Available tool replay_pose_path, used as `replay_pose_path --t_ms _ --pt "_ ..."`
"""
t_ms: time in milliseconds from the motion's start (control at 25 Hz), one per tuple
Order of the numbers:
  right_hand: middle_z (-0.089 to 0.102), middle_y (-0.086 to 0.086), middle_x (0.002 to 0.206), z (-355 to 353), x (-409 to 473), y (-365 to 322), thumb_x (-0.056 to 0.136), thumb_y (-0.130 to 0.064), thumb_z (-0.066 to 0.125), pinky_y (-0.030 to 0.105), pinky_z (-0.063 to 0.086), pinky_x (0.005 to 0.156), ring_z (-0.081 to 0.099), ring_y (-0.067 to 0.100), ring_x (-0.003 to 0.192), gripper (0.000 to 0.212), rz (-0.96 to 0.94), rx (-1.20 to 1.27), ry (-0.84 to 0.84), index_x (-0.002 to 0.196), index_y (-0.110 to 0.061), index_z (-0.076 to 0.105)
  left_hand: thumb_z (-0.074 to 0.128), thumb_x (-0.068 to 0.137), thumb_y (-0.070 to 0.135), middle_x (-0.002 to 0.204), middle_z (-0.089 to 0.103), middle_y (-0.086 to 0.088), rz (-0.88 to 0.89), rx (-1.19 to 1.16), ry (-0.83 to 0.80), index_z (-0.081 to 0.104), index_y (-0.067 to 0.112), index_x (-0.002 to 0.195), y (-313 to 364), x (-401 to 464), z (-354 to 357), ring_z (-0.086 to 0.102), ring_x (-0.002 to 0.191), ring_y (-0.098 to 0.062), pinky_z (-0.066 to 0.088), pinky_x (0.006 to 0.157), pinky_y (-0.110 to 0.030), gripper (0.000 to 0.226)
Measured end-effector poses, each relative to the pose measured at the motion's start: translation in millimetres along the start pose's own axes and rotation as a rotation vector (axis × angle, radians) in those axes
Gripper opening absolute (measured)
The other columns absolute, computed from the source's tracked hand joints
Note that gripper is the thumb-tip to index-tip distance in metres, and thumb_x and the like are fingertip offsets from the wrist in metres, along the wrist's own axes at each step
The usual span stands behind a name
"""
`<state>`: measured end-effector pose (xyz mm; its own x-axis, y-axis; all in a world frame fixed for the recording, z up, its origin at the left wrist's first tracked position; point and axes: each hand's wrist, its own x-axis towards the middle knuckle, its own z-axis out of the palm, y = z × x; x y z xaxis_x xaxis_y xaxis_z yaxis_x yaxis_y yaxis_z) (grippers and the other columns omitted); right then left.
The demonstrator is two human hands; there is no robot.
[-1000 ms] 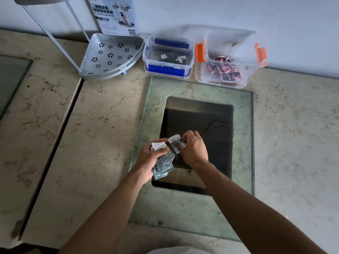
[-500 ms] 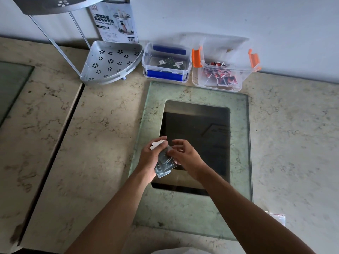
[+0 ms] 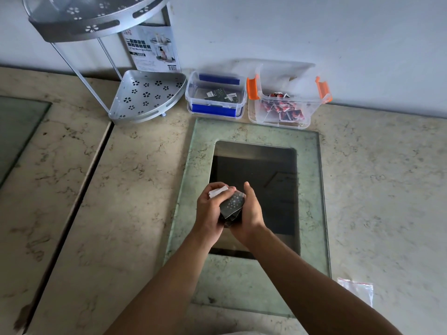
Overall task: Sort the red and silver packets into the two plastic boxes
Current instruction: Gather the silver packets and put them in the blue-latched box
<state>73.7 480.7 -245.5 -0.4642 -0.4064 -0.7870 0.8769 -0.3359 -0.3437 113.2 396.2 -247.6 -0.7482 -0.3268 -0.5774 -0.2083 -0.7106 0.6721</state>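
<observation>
A stack of silver packets [image 3: 231, 205] is pressed between both my hands above the dark glass panel. My left hand [image 3: 209, 210] wraps its left side, thumb over the white top edges. My right hand [image 3: 251, 212] closes on its right side. At the back by the wall stand two clear plastic boxes. The blue-latched box [image 3: 193, 93] holds a few silver packets [image 3: 219, 95]. The orange-latched box [image 3: 307, 117] holds several red packets [image 3: 281, 110].
A metal corner shelf rack [image 3: 145, 97] with its printed card stands back left. A glass plate [image 3: 312, 213] with a dark rectangular opening lies under my hands. An empty clear zip bag [image 3: 358, 290] lies at the front right on the marble counter [image 3: 387, 189].
My hands have drawn together and squared the fanned silver packets into one stack. The view has tilted up, showing more of the wall and the zip bag.
</observation>
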Motion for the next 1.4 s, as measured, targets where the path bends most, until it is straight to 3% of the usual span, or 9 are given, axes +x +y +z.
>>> replay_pose_path --t_ms 200,320,480,760,960,1120,1200,1280,1400 --pt "0.065 0.019 0.12 -2.6 -6.6 -5.2 0.097 -0.036 0.054 0.043 0.05 0.095 0.062 0.029 0.11 0.048 0.038 -0.154 -0.153 0.133 -0.004 0.059 0.077 0.081 0.004 0.096 0.071 -0.02 0.096 0.214 0.046 0.069 0.014 0.087 4.2 12.9 -11.1 0.069 0.087 -0.031 0.058 0.075 -0.043 0.013" --pt "0.065 0.023 0.121 -2.2 -3.8 -13.9 0.101 -0.021 0.05 0.048 0.044 0.109 0.061 0.032 0.113 0.038 0.035 -0.237 -0.196 0.131 0.001 0.059 0.076 0.086 0.023 0.096 0.074 -0.009 0.2 0.415 0.038 0.066 0.017 0.093 9.7 19.4 -13.5 0.072 0.087 -0.029 0.061 0.073 -0.04 0.014" --pt "0.063 0.025 0.118 0.3 9.6 -27.8 0.099 0.001 0.045 0.042 0.051 0.1 0.062 0.033 0.111 0.033 -0.076 -0.386 -0.242 0.129 0.01 0.055 0.061 0.091 0.044 0.118 0.072 -0.003 0.257 0.517 -0.057 0.063 0.029 0.112 13.7 27.9 -14.7 0.071 0.107 -0.02 0.06 0.088 -0.037 0.026" --pt "0.068 0.022 0.121 44.2 42.2 -93.7 0.093 -0.012 0.061 0.056 0.044 0.108 0.062 0.041 0.118 0.029 -0.303 -0.581 -0.192 0.122 -0.006 0.063 0.071 0.081 0.029 0.119 0.07 -0.008 0.231 0.586 -0.116 0.066 0.034 0.119 88.2 80.3 8.2 0.07 0.109 -0.028 0.057 0.095 -0.048 0.039" --pt "0.071 0.018 0.112 109.1 85.0 -151.4 0.089 -0.005 0.065 0.052 0.049 0.104 0.067 0.036 0.109 0.026 -0.523 -0.74 -0.085 0.115 -0.008 0.063 0.073 0.078 0.018 0.12 0.068 -0.011 0.316 0.685 -0.092 0.067 0.041 0.105 162.6 140.0 45.8 0.069 0.102 -0.025 0.06 0.083 -0.039 0.036" --pt "0.071 -0.001 0.09 159.9 125.7 -202.1 0.086 -0.006 0.07 0.034 0.056 0.086 0.068 0.021 0.09 0.021 -0.72 -0.954 -0.008 0.092 -0.026 0.066 0.077 0.07 0.016 0.111 0.07 -0.006 0.299 0.679 0.031 0.065 0.036 0.103 206.5 209.7 71.4 0.069 0.1 -0.027 0.058 0.085 -0.044 0.041" --pt "0.069 -0.004 0.084 175.1 152.7 -224.5 0.085 -0.003 0.07 0.035 0.057 0.083 0.068 0.021 0.086 0.028 -0.732 -0.984 0.027 0.085 -0.03 0.064 0.075 0.07 0.015 0.1 0.071 -0.003 0.276 0.68 0.057 0.066 0.025 0.105 221.4 243.7 81.7 0.069 0.094 -0.026 0.058 0.08 -0.042 0.037" --pt "0.071 0.001 0.085 183.2 181.5 -237.6 0.083 -0.003 0.071 0.035 0.059 0.082 0.07 0.024 0.086 0.021 -0.682 -1.038 0.085 0.095 -0.021 0.07 0.072 0.08 0.009 0.095 0.068 -0.002 0.261 0.756 0.094 0.065 0.018 0.109 225.7 272.5 88.3 0.065 0.086 -0.022 0.054 0.068 -0.033 0.031" --pt "0.075 0.011 0.088 186.8 218.9 -249.0 0.079 -0.009 0.072 0.043 0.061 0.083 0.073 0.031 0.089 0.019 -0.571 -1.102 0.179 0.097 -0.011 0.075 0.074 0.08 0.003 0.109 0.069 -0.01 0.178 0.789 0.085 0.063 0.014 0.112 214.1 316.8 89.4 0.068 0.098 -0.028 0.06 0.085 -0.045 0.035"
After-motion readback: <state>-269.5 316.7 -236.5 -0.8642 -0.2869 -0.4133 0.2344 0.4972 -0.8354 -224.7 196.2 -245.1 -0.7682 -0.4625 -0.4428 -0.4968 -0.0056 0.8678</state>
